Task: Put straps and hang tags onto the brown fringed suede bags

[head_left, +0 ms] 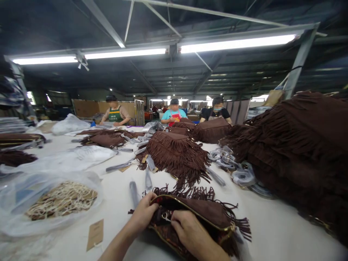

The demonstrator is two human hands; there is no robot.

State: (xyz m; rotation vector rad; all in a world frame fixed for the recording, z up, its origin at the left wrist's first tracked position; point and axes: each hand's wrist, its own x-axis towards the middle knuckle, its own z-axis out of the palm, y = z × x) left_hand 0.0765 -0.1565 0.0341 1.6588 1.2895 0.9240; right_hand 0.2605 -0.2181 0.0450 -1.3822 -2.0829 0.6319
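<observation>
A brown fringed bag point(206, 212) lies in front of me, its gold zipper undone and its mouth gaping toward me. My left hand point(145, 212) grips the rim at the left end, thumb pressed against the fingers. Inside the opening, my right hand point(187, 230) has its fingers closed on a thin white string point(168, 219). A small metal ring point(164, 215) shows just left of those fingers. The dark patterned lining is partly hidden by my right hand. On the table to the left lies a brown paper tag point(95, 233) with a white string.
Left stands a plastic bag point(95, 185) of stringed tags point(62, 201). Ahead lies a fringed bag pile point(174, 152); a taller heap point(299, 152) rises at right. Wrapped coiled straps point(243, 175) sit beside it. Three people are across the white table point(285, 228).
</observation>
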